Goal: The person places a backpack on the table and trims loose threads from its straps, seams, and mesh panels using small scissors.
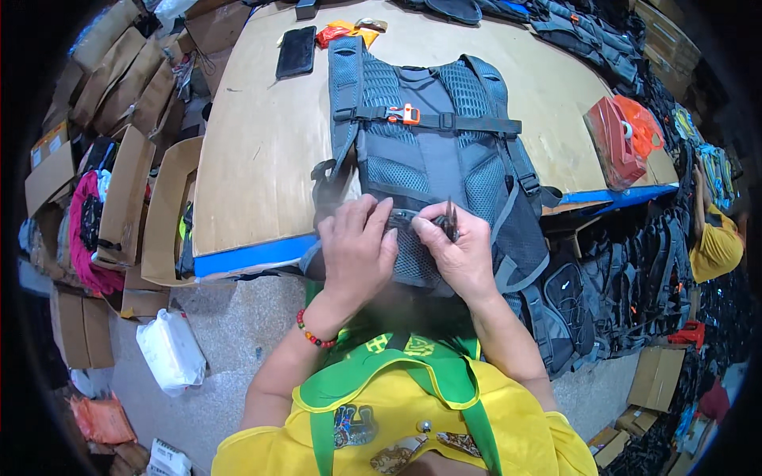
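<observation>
A grey-blue backpack (429, 174) lies on the table with its mesh back panel and shoulder straps facing up. Its chest strap is fastened across by an orange and white buckle (405, 115). At the backpack's near end my left hand (357, 242) grips the mesh, its fingers bent over the fabric. My right hand (460, 250) is closed around small dark thread snips (451, 222), with the pointed tips sticking up. Between the two hands is a short dark strip of webbing (402, 217). The fingertips partly hide what they pinch there.
On the table (246, 143) lie a black phone (296, 53), orange and yellow wrappers (347, 33), and a red box (615, 143) with an orange bag. Cardboard boxes (119, 198) stand left. More backpacks (635, 278) are piled right, near another person in a yellow shirt (717, 246).
</observation>
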